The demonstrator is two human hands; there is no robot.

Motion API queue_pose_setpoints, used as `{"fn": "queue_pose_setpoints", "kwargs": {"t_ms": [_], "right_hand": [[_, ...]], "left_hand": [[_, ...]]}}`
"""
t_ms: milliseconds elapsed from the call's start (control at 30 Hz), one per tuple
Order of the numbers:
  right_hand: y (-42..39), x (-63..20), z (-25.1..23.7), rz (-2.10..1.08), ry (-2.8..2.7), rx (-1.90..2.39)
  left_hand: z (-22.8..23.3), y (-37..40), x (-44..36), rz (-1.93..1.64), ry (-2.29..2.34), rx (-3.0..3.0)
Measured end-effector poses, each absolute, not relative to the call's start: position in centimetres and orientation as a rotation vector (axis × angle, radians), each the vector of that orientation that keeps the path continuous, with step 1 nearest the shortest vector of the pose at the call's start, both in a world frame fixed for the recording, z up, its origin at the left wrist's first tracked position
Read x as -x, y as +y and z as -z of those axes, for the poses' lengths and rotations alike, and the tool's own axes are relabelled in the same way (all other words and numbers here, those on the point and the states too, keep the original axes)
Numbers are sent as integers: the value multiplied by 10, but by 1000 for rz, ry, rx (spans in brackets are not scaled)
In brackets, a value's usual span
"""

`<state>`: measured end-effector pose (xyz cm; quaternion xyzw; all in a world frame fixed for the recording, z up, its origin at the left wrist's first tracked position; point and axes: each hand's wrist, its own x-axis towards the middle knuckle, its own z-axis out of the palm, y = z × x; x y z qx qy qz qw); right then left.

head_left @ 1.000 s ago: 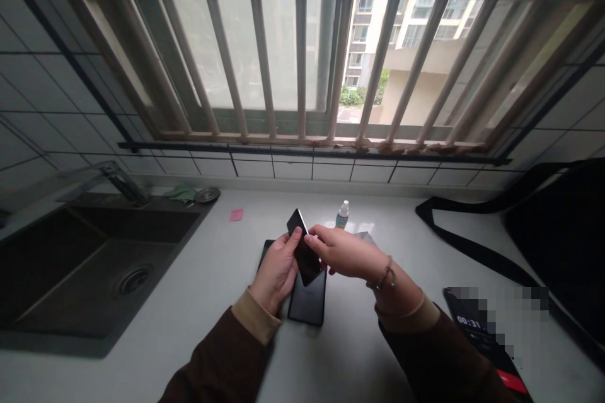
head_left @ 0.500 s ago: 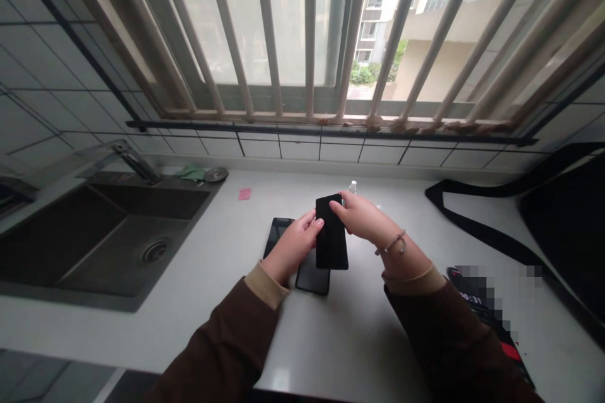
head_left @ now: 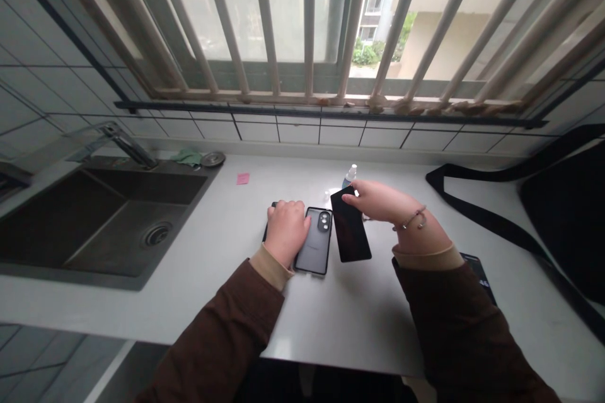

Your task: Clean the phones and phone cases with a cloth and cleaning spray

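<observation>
My right hand (head_left: 371,198) grips the upper end of a black smartphone (head_left: 352,229), thumb across its front. The phone is held tilted above the counter. My left hand (head_left: 288,233) is closed over another dark phone (head_left: 265,233), which it mostly covers; only its left edge and top corner show. Between the two lies a grey phone case (head_left: 312,245) with a black rim and a camera block at its upper right; whether a phone is inside I cannot tell. Behind the held phone stands a small spray bottle (head_left: 350,176), partly hidden.
At left is a sink (head_left: 142,220) with a faucet (head_left: 127,144). A green cloth (head_left: 188,157), a metal strainer (head_left: 213,159) and a pink note (head_left: 242,178) lie along the back. Another phone (head_left: 479,274) and a black strap (head_left: 477,217) are at right.
My left hand has let go of the black phone and moved left onto the dark phone. My right hand has carried the black phone rightwards, uncovering the grey case.
</observation>
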<state>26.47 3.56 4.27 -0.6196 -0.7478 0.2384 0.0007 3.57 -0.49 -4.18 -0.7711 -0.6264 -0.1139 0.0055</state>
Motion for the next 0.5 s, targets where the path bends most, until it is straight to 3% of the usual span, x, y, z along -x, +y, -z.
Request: {"fn": "queue_pose_setpoints", "kwargs": {"t_ms": [500], "right_hand": [[34,-263,-40,-788,-2351,1882]], "left_hand": [[42,-3,-38,469,-2064,2423]]}}
